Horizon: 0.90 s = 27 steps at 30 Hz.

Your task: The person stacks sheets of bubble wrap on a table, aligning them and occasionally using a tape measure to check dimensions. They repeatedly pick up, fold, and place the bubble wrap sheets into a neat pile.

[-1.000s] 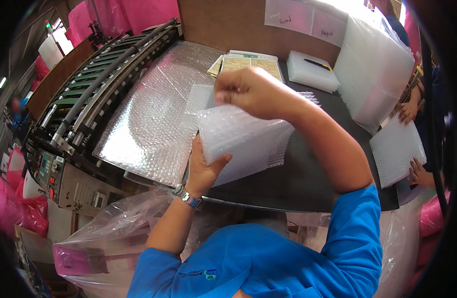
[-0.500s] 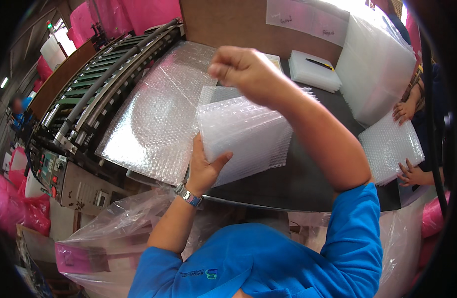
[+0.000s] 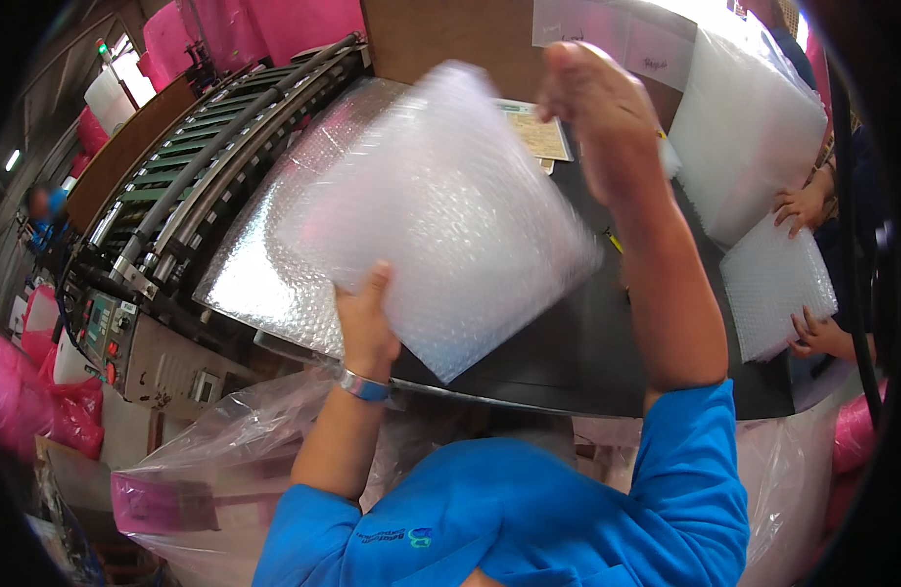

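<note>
Since the earlier frame, the bubble-wrap stack [image 3: 450,215] has swung up and round, from lying low and fanned at its edges to standing out as a broad, tilted diamond, and my right hand [image 3: 602,122] has moved farther up and to the right, away from it.

My left hand [image 3: 365,323] is closed on the stack at its lower left side, thumb over the top face and fingers hidden behind. The stack is over the dark table [image 3: 568,347] and partly in front of a large bubble-wrap sheet [image 3: 259,274]; it is blurred, so I cannot count its layers. My right hand is raised just beside the stack without touching it, fingers partly bent; I cannot tell whether anything is between the fingertips. A watch [image 3: 364,385] circles my left wrist.

Past the stack, I see papers [image 3: 540,135] on the table. A small yellow thing [image 3: 614,241] shows just left of my right forearm. On my right, a co-worker's hands hold a smaller bubble-wrap piece [image 3: 775,289] near a tall pile of translucent sheets [image 3: 749,127]. A roller conveyor [image 3: 201,147] runs along my left.
</note>
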Motion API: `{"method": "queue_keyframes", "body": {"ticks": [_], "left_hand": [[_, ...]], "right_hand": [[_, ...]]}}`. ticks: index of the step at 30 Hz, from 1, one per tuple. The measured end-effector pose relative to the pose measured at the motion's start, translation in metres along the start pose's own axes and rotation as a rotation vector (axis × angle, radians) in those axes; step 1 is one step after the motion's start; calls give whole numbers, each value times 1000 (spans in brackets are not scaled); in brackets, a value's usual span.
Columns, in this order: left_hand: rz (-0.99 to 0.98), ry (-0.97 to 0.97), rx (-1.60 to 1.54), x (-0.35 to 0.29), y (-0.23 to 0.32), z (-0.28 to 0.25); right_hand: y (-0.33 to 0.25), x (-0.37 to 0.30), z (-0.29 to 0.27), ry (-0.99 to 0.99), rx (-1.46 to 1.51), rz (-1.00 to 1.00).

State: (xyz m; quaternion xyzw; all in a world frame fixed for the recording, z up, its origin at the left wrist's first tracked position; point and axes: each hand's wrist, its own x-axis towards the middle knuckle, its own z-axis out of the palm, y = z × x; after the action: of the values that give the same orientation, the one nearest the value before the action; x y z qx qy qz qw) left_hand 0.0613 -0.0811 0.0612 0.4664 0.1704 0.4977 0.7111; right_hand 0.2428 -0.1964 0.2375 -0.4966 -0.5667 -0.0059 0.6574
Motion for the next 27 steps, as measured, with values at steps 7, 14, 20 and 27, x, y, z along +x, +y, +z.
{"method": "queue_keyframes", "body": {"ticks": [7, 14, 20, 27], "left_hand": [[-311, 10, -632, 20, 38, -41], [-305, 44, -627, 23, 46, -42], [-306, -1, -561, 15, 27, -29], [-132, -42, -95, -23, -16, 6]], "right_hand": [[43, -48, -32, 165, 239, 237], [85, -88, -27, 60, 365, 432], [91, -120, 8, -190, 611, 673], [87, -129, 38, 208, 733, 602]]}}
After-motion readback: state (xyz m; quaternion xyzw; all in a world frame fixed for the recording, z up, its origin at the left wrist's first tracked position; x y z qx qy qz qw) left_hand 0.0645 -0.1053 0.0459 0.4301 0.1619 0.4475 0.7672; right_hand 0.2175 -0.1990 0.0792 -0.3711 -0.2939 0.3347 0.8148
